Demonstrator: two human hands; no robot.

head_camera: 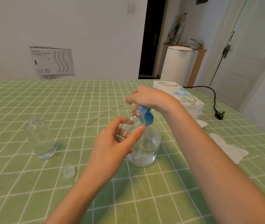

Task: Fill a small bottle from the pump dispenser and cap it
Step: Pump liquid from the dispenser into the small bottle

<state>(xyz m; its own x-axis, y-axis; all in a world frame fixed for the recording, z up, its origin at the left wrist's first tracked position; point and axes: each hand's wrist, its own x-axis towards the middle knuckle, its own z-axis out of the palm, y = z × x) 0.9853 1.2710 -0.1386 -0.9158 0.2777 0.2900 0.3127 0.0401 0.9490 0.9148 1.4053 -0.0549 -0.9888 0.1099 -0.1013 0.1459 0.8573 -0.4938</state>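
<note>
Two hands on the job, filling step. Left hand (112, 147) grips the small clear plastic bottle (132, 122), thumb on the near side, fingers curled round the far side. The bottle is tilted, its open neck up against the nozzle (140, 109) of the blue pump head (147, 116). Right hand (146, 97) lies over the top of that pump head, fingers bent. Whether they wrap it or only press down I cannot tell, as my palm hides the top. Large clear pump dispenser (146, 147) stands on the green checked tablecloth (47, 191) just behind my left hand, liquid low in it. Fill level in the small bottle: cannot tell, clear on clear.

To do this well, I judge the neck must sit right under the nozzle tip before any press, else liquid runs down the outside. Tilt is steep, so bring the bottle nearer upright as it fills. Press straight down in slow full strokes. A sideways push could tip the dispenser, since nothing braces its base. Grip firm, not squeezing; thin plastic may flex.

Small clear cap (69, 171) lies on the cloth beside my left forearm, well apart from the bottle, handy for capping. Also there: second clear bottle (40, 138) at left, white tissue box (181, 96) behind my right hand, crumpled white tissues (228, 147) at right for drips.
</note>
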